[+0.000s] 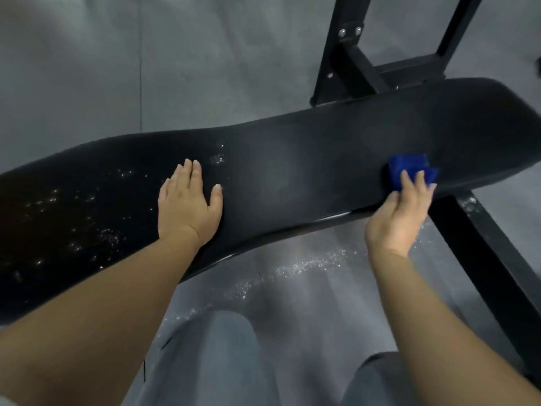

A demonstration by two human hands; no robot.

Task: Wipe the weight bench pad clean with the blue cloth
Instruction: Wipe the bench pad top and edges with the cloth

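The black weight bench pad (292, 171) runs across the view from lower left to upper right. White specks (87, 218) dot its left part, and a few lie near the middle. My left hand (187, 206) lies flat on the pad, fingers together, palm down, holding nothing. My right hand (401, 209) grips the folded blue cloth (409, 168) and presses it on the pad near the front edge, toward the right end. The stretch of pad between my hands looks dull and free of specks.
The black steel frame uprights (342, 54) rise behind the pad at the upper right. A black frame leg (480, 259) slants down under the pad's right end. White specks (307, 268) lie scattered on the grey floor below the pad. My knees (222, 361) are at the bottom.
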